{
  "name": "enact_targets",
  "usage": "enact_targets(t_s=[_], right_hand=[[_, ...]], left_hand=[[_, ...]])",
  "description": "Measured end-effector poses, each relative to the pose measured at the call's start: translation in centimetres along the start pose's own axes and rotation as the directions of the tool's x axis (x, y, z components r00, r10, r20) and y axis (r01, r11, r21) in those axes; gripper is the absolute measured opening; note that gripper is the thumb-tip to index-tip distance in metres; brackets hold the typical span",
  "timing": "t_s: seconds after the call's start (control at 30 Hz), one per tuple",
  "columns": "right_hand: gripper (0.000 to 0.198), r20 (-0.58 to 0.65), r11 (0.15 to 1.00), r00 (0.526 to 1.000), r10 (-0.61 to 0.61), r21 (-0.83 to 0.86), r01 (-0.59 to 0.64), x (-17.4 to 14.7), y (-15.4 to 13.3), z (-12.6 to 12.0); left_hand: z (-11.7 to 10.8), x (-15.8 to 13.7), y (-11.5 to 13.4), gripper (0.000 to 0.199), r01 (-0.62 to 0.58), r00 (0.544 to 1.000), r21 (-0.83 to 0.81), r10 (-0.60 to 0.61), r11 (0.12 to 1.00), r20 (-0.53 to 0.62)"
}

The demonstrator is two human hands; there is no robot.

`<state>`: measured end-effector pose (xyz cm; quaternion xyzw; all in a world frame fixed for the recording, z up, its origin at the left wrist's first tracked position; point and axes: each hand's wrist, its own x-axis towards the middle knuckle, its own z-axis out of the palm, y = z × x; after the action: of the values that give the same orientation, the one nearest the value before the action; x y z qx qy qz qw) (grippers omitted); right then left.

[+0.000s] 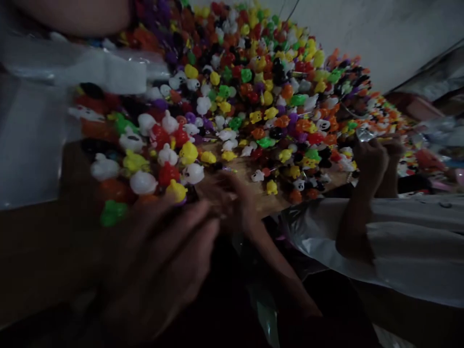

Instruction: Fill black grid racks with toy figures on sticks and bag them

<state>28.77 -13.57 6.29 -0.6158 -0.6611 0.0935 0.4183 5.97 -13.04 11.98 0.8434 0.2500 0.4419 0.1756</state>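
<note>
A big heap of small plastic toy figures (253,82) in white, yellow, red, orange, green, purple and black covers a wooden table (253,169). My left hand (163,261) is close to the camera and blurred, at the heap's near edge beside a yellow figure (177,190). Just to its right, my right hand (232,200) rests at the table's front edge, and the fingers of the two hands almost meet. Blur and dim light hide whether either hand holds anything.
At the right, another person's hand (369,159) holds a crinkled clear bag (364,134) at the edge of the heap; their pale sleeve (416,232) lies below. Clear plastic sheeting (32,135) hangs at the left. Silvery film (308,232) drapes off the table's front.
</note>
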Motion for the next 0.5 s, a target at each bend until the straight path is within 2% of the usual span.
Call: enact_targets(t_s=[0.03, 0.07, 0.13, 0.17, 0.23, 0.3, 0.37, 0.43, 0.5], right_hand=[[0.03, -0.152, 0.985, 0.987, 0.046, -0.159, -0.07, 0.7, 0.9, -2.4], [0.03, -0.26, 0.932, 0.964, 0.062, -0.331, -0.149, 1.5, 1.7, -4.7], [0.038, -0.329, 0.749, 0.94, 0.094, -0.599, -0.284, 3.0, 3.5, -8.5], [0.043, -0.327, 0.658, 0.939, 0.105, -0.685, -0.312, 3.6, 4.4, -9.8], [0.048, -0.285, 0.538, 0.95, 0.13, -0.785, -0.309, 4.4, 6.0, -11.2], [0.046, -0.24, 0.492, 0.961, 0.139, -0.825, -0.277, 4.8, 7.3, -11.4], [0.042, -0.216, 0.486, 0.97, 0.115, -0.839, -0.245, 5.0, 8.4, -11.1], [0.041, -0.183, 0.511, 0.981, 0.064, -0.838, -0.19, 5.2, 9.1, -10.9], [0.041, -0.144, 0.556, 0.99, -0.002, -0.823, -0.119, 5.6, 9.1, -10.8]], left_hand=[[1.7, 0.1, 0.5, 0.035, -0.06, 0.998, 0.07, 0.062, 0.996, -0.019], [3.8, 0.4, 0.9, 0.036, -0.119, 0.992, 0.125, 0.123, 0.985, -0.019], [8.3, 1.6, 0.9, 0.035, -0.138, 0.99, 0.2, 0.139, 0.97, 0.01], [10.6, 2.5, 0.8, 0.034, -0.091, 0.996, 0.22, 0.091, 0.971, 0.011], [14.7, 4.8, 0.4, 0.033, 0.015, 0.993, 0.228, -0.041, 0.973, 0.11], [18.0, 7.4, 0.4, 0.031, 0.092, 0.957, 0.237, -0.152, 0.967, 0.248], [20.4, 9.5, 0.5, 0.031, 0.092, 0.905, 0.259, -0.189, 0.962, 0.38], [21.6, 10.6, 0.4, 0.034, 0.041, 0.866, 0.276, -0.172, 0.96, 0.469], [21.6, 10.6, 0.1, 0.043, -0.035, 0.863, 0.28, -0.113, 0.959, 0.492]])
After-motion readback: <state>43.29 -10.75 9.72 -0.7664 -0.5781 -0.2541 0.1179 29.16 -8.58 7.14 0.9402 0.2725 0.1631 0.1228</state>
